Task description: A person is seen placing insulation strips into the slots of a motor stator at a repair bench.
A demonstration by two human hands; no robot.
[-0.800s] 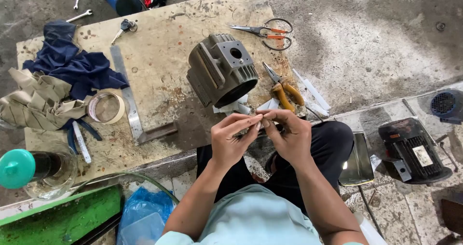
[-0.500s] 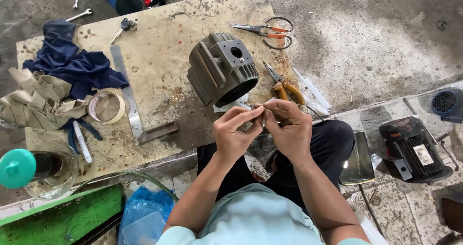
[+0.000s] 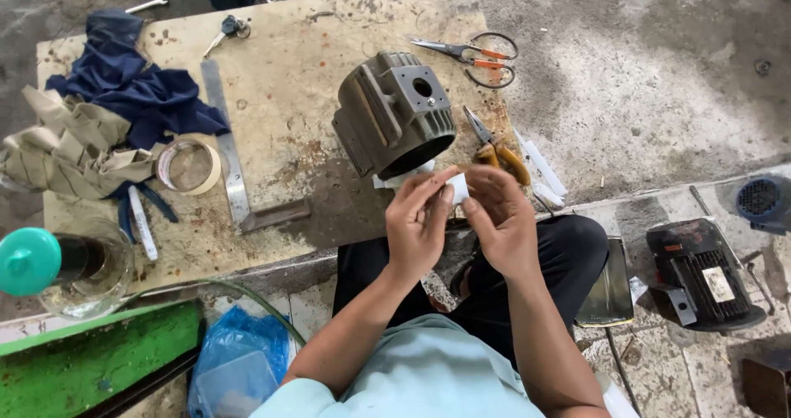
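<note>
Left hand (image 3: 418,227): raised just in front of the motor housing (image 3: 394,113), fingers bent, thumb and fingertips pinched on the left edge of a white slip (image 3: 459,189).
Right hand (image 3: 500,219): beside the left one, touching it at the fingertips; thumb and forefinger closed on the slip's right edge.
White slip: small, pale, held between both hands, just below the housing's open end and above the person's dark trousers.
Motor housing: grey, ribbed, lying tilted on the board (image 3: 297,97), its open end turned toward the hands.
Pliers (image 3: 497,146): orange grips, just right of the housing, on the board's edge.
Scissors (image 3: 474,52): orange and dark handles, beyond the housing to its right.
White strips (image 3: 540,169): right of the pliers, partly off the board.
Tape roll (image 3: 189,166): well left of the housing, beside a metal square (image 3: 235,179).
Cloths (image 3: 124,97): blue and beige, far left of the housing.
Black motor (image 3: 700,274): on the floor, well right of the housing.
</note>
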